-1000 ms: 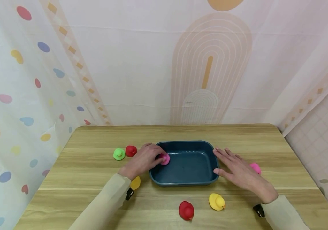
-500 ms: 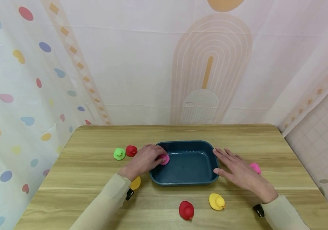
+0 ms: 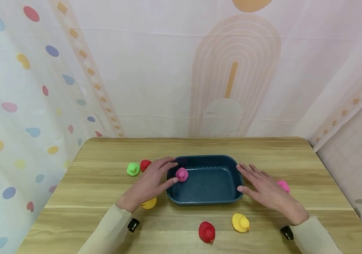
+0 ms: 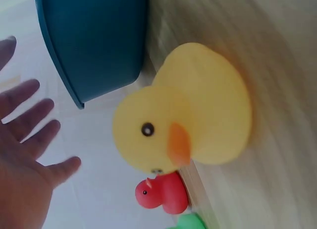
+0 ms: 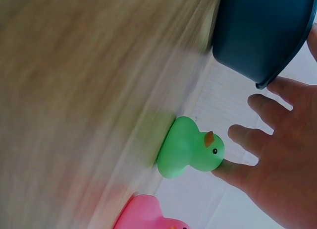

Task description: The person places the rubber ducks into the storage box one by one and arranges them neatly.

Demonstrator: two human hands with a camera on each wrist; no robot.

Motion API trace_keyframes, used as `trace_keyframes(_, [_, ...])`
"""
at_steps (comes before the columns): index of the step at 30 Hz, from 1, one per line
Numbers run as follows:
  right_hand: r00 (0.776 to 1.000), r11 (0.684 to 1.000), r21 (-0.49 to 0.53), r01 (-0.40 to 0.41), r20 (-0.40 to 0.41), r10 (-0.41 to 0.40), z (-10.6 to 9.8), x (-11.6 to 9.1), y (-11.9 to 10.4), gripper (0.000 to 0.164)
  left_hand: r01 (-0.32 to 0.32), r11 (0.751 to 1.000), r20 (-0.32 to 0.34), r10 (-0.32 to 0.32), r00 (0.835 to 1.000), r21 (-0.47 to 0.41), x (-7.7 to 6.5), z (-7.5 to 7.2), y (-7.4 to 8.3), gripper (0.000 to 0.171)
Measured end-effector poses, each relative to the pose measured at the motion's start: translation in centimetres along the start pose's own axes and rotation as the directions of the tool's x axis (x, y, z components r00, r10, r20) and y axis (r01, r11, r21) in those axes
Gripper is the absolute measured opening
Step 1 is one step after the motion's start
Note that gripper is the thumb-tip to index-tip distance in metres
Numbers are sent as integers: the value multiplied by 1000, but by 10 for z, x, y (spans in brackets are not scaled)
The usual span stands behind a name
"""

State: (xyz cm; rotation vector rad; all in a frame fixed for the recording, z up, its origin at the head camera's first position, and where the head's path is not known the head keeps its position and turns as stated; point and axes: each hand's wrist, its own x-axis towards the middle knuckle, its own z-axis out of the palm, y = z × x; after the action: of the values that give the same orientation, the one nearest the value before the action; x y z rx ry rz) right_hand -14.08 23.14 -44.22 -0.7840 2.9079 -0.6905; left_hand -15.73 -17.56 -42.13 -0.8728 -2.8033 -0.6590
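Note:
A dark blue rectangular tub (image 3: 209,203) stands on the wooden table. Inside its left end sits a pink toy duck (image 3: 182,174). My left hand (image 3: 147,181) is spread at the tub's left rim, its fingers parted and the thumb tip close to the pink duck; nothing is held. At the right rim, the fingertips of my right hand (image 3: 263,188) touch the edge with straight fingers. A yellow duck (image 4: 208,105) lies under the left wrist. In the right wrist view, a green duck (image 5: 188,147) stands beyond the right hand, which hides it from the head view.
Left of the tub are a light green duck (image 3: 133,169) and a red duck (image 3: 145,165). In front lie another red duck (image 3: 207,232) and a yellow duck (image 3: 240,223). A second pink duck (image 3: 283,186) is partly behind the right hand. A patterned curtain (image 3: 155,77) hangs behind the table.
My left hand has let go of the pink duck, spread its fingers and drawn back left. The pink duck stays in the tub. The right hand has not moved.

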Motion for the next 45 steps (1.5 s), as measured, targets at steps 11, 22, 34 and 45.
trace_keyframes(11, [1000, 1000, -17, -1, -10, 1, 0, -1, -1, 70, 97, 990, 141, -111, 984, 102, -25, 2, 4, 95])
trace_keyframes(22, [1000, 1000, -18, 6, -15, -6, -2, -2, -2, 69, 97, 988, 174, -118, 978, 123, -31, 7, 1, 93])
trace_keyframes(34, [980, 992, -31, 119, -158, -122, -6, -17, -17, 57, 106, 990, 187, -122, 975, 97, -32, 7, 2, 93])
trace_keyframes(45, [972, 988, 48, 145, -194, -133, -8, -35, -26, 45, 107, 992, 202, -119, 972, 72, -30, 6, 1, 95])
